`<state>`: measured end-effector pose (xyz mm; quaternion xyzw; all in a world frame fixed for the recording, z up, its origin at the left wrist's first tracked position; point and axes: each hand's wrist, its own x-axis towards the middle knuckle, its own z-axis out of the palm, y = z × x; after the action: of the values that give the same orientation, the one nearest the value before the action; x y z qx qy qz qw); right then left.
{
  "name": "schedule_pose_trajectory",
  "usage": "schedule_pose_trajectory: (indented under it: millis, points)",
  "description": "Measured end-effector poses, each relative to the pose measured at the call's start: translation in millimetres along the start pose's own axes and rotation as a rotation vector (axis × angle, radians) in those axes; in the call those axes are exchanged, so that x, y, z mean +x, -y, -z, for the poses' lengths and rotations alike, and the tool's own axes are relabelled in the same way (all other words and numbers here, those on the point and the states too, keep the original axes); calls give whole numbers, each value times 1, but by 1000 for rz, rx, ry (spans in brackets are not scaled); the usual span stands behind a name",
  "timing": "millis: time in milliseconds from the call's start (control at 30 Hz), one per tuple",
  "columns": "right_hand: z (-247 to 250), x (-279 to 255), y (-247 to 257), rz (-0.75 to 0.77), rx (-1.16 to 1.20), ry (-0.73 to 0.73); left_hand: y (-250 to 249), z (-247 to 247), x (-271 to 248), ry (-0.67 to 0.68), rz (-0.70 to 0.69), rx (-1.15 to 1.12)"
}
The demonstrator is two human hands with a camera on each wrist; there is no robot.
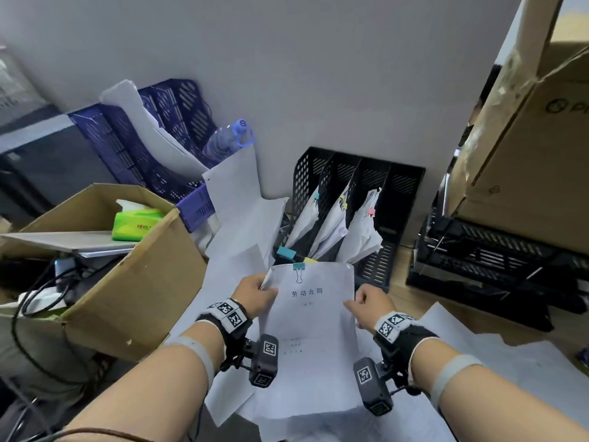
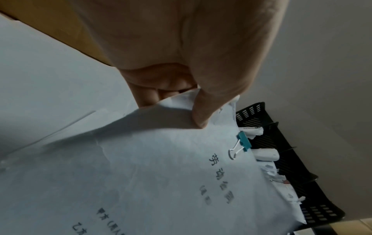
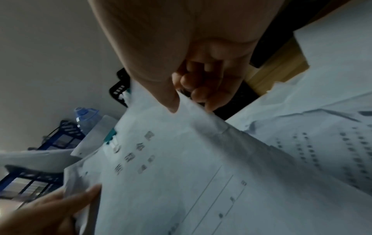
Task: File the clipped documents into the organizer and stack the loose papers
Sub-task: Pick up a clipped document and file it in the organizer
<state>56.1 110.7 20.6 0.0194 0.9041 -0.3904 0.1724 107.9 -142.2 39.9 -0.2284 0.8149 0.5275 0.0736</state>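
I hold a clipped document (image 1: pixel 314 327), white pages with a teal binder clip (image 1: pixel 299 267) at the top edge, just in front of the black organizer (image 1: pixel 401 186). My left hand (image 1: pixel 255 293) pinches its upper left edge, thumb on top (image 2: pixel 199 117). My right hand (image 1: pixel 369 303) pinches the right edge between thumb and fingers (image 3: pixel 171 101). The organizer's slots hold other clipped bundles (image 1: pixel 331 224) with blue, yellow and pink clips. Loose papers (image 1: pixel 236 250) lie spread beneath and around the document.
An open cardboard box (image 1: pixel 127 269) with a green tissue pack (image 1: pixel 137 223) stands at left. Blue file racks (image 1: pixel 153 148) and a water bottle (image 1: pixel 228 140) are behind it. Black trays (image 1: pixel 497 260) under big cartons (image 1: pixel 526 154) stand at right. More loose sheets (image 1: pixel 494 371) lie lower right.
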Motion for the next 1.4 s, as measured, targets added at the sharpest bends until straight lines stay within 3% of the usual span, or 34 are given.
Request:
schedule_pose_trajectory:
  millis: [67, 200, 267, 367, 467, 567, 700, 867, 933, 1033, 1167, 1300, 1400]
  points:
    - [-2, -7, 23, 18, 14, 84, -7, 2, 3, 14, -29, -10]
    - [-19, -30, 66, -38, 48, 498, -39, -3, 0, 130, -144, 61]
    - [-30, -31, 80, -101, 71, 557, -59, -10, -2, 198, -214, 106]
    - [-35, -18, 87, -121, 164, 420, -85, -14, -2, 237, -279, 72]
    - [-12, -12, 97, -71, 186, 266, -102, -12, 3, 369, -278, -102]
    - [19, -17, 114, -47, 244, 258, -106, -6, 25, 311, -273, -126]
    - [58, -23, 142, 87, 173, 133, -88, -4, 76, 131, -325, 143]
    - [91, -25, 170, 189, 202, -46, -56, -17, 129, 270, -234, 528]
    - [95, -23, 177, 154, 303, -57, -50, -25, 143, 295, -215, 572]
    - [93, -15, 182, 113, 429, -20, -54, -24, 149, 226, -269, 513]
    - [75, 7, 181, 22, 402, 32, -71, -9, 140, 175, -308, 295]
    - [51, 30, 191, -29, 446, 89, -72, 8, 144, 160, -349, 215]
    - [35, 50, 206, -17, 471, 45, -71, 18, 145, 151, -367, 188]
